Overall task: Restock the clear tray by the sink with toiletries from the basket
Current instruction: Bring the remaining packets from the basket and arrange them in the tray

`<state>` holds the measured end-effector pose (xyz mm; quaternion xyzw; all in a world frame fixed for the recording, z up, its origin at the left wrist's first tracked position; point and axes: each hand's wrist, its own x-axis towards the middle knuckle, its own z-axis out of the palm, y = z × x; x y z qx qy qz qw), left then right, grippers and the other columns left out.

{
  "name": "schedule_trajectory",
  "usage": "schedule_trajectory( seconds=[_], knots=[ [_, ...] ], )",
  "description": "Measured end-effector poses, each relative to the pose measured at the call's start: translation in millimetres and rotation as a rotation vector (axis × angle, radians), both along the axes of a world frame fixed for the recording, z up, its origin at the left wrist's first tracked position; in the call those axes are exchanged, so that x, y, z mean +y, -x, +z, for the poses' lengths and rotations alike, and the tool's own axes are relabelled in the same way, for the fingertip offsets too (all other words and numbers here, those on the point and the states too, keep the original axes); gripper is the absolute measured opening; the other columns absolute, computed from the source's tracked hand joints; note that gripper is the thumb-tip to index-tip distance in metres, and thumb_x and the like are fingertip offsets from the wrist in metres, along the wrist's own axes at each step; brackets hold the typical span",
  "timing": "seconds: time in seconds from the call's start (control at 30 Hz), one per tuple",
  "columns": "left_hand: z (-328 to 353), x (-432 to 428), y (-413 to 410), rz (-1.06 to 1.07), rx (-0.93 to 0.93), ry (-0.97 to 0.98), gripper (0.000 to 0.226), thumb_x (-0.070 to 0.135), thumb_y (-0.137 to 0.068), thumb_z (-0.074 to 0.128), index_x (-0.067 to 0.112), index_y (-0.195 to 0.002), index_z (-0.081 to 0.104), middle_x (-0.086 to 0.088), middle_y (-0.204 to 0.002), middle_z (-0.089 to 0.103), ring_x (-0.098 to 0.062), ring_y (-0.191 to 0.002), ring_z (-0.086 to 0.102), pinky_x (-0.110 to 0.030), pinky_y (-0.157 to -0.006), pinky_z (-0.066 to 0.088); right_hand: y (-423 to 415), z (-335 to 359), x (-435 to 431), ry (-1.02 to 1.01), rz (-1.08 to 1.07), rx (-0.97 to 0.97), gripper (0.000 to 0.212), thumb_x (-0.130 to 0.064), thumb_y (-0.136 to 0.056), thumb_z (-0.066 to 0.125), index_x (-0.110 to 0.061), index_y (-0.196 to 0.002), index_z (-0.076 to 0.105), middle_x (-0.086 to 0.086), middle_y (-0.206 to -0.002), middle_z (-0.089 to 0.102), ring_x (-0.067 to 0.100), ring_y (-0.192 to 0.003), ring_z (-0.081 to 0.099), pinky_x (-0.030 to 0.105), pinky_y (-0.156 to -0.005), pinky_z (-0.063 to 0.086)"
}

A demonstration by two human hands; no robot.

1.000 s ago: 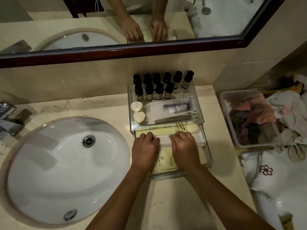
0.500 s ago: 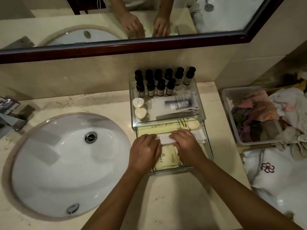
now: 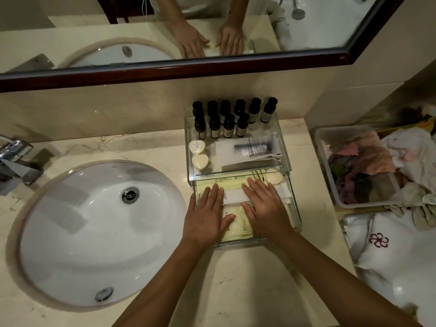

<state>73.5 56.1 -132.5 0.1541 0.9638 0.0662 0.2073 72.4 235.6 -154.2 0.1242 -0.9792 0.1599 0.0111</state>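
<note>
The clear tray [image 3: 238, 147] is being kept on the marble surface [image 3: 247, 279], just right of the sink [image 3: 94, 232]; dark bottles [image 3: 227, 119] are standing at its back, heart-shaped soaps [image 3: 200, 161] and a sachet [image 3: 250, 149] lying in front of them; pale yellow packets [image 3: 236, 223] and a white strip [image 3: 232, 195] are filling its near section. The left hand [image 3: 205, 215] and right hand [image 3: 266, 206] are being pressed flat on these packets, fingers [image 3: 213, 192] extended and spread, nothing being gripped. The basket [image 3: 335, 161] of cloths is sitting at the right, apart from the tray.
</note>
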Motion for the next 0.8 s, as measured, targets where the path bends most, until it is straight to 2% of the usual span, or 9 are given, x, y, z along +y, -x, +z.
schedule_trajectory(
  seconds=[0.1,0.2,0.3,0.37,0.5,0.57,0.63,0.73,0.8],
  knots=[
    [-2.7,2.6,-2.0,-0.014,0.016,0.03,0.099,0.07,-0.065,-0.031,0.02,-0.148,-0.012,0.002,-0.156,-0.016,-0.017,-0.146,-0.011,-0.038,-0.113,-0.014,-9.5,-4.4,-0.2,-0.082,-0.013,-0.152,0.061,-0.047,-0.099,0.018,-0.007,-0.136,0.045,0.011,-0.142,0.046,0.029,-0.133,0.042,0.051,-0.109,0.022],
    [-1.4,1.0,-2.7,-0.022,0.021,0.035,0.091,0.067,-0.069,-0.026,0.02,-0.146,-0.014,0.004,-0.149,-0.022,-0.015,-0.144,-0.015,-0.039,-0.111,-0.016,-12.4,-6.4,3.3,-0.089,-0.012,-0.23,0.071,-0.058,-0.094,0.0,-0.014,-0.147,0.015,-0.002,-0.154,0.014,0.019,-0.144,0.013,0.033,-0.119,-0.001],
    [-1.2,-4.7,-7.0,-0.012,0.137,0.022,0.075,0.062,-0.09,-0.002,0.015,-0.147,0.015,-0.002,-0.151,0.008,-0.019,-0.142,0.017,-0.04,-0.116,0.0,-14.9,-3.7,10.3,-0.05,-0.018,-0.22,0.071,-0.062,-0.088,-0.009,-0.02,-0.145,-0.002,-0.011,-0.152,-0.003,0.011,-0.145,-0.003,0.024,-0.114,-0.015],
    [-0.8,-10.1,-13.1,0.024,0.169,-0.034,0.071,0.058,-0.095,0.007,0.012,-0.144,0.029,-0.004,-0.149,0.023,-0.022,-0.137,0.031,-0.044,-0.116,0.012,-22.4,3.2,16.3,-0.002,-0.073,-0.171,0.068,-0.06,-0.091,-0.004,-0.02,-0.146,0.003,-0.009,-0.153,0.002,0.011,-0.145,0.0,0.026,-0.116,-0.01],
    [6.4,-27.6,-34.7,0.163,0.164,-0.173,0.078,0.067,-0.09,0.008,0.014,-0.148,0.007,-0.003,-0.154,0.007,-0.02,-0.143,0.012,-0.043,-0.113,0.009,-47.7,13.3,38.8,0.14,-0.344,-0.114,0.068,-0.055,-0.094,0.01,-0.016,-0.148,0.017,0.0,-0.156,0.012,0.017,-0.146,0.008,0.035,-0.118,0.007],
    [7.9,-34.3,-50.6,0.336,0.043,-0.278,0.092,0.072,-0.084,0.029,0.016,-0.15,-0.001,-0.002,-0.157,0.003,-0.019,-0.146,0.009,-0.038,-0.116,0.012,-59.0,19.4,48.4,0.309,-0.63,-0.176,0.07,-0.053,-0.091,0.02,-0.01,-0.146,0.026,0.011,-0.155,0.022,0.026,-0.144,0.02,0.038,-0.116,0.018],
    [12.1,-32.5,-62.4,0.652,-0.193,-0.482,0.096,0.069,-0.076,0.054,0.014,-0.148,0.021,-0.002,-0.151,0.032,-0.021,-0.137,0.034,-0.039,-0.109,0.033,-67.0,20.6,57.0,0.537,-0.919,-0.293,0.06,-0.041,-0.095,0.037,-0.006,-0.143,0.032,0.019,-0.147,0.037,0.034,-0.134,0.037,0.042,-0.108,0.032],
    [10.0,-25.1,-66.5,0.918,-0.292,-0.692,0.07,0.078,-0.062,0.059,0.021,-0.103,0.057,0.001,-0.099,0.06,-0.016,-0.092,0.058,-0.035,-0.078,0.049,-68.5,13.7,68.8,0.724,-1.045,-0.429,0.037,-0.029,-0.098,0.041,-0.006,-0.125,0.052,0.013,-0.117,0.059,0.031,-0.112,0.053,0.04,-0.093,0.039],
    [5.8,-24.2,-61.8,1.031,-0.356,-0.699,0.058,0.052,-0.077,0.068,0.014,-0.119,0.057,-0.004,-0.116,0.062,-0.023,-0.104,0.06,-0.036,-0.087,0.051,-60.4,14.3,71.1,0.825,-1.029,-0.467,0.025,-0.029,-0.096,0.043,-0.014,-0.085,0.058,0.003,-0.082,0.057,0.025,-0.089,0.051,0.036,-0.079,0.038]
  ],
)
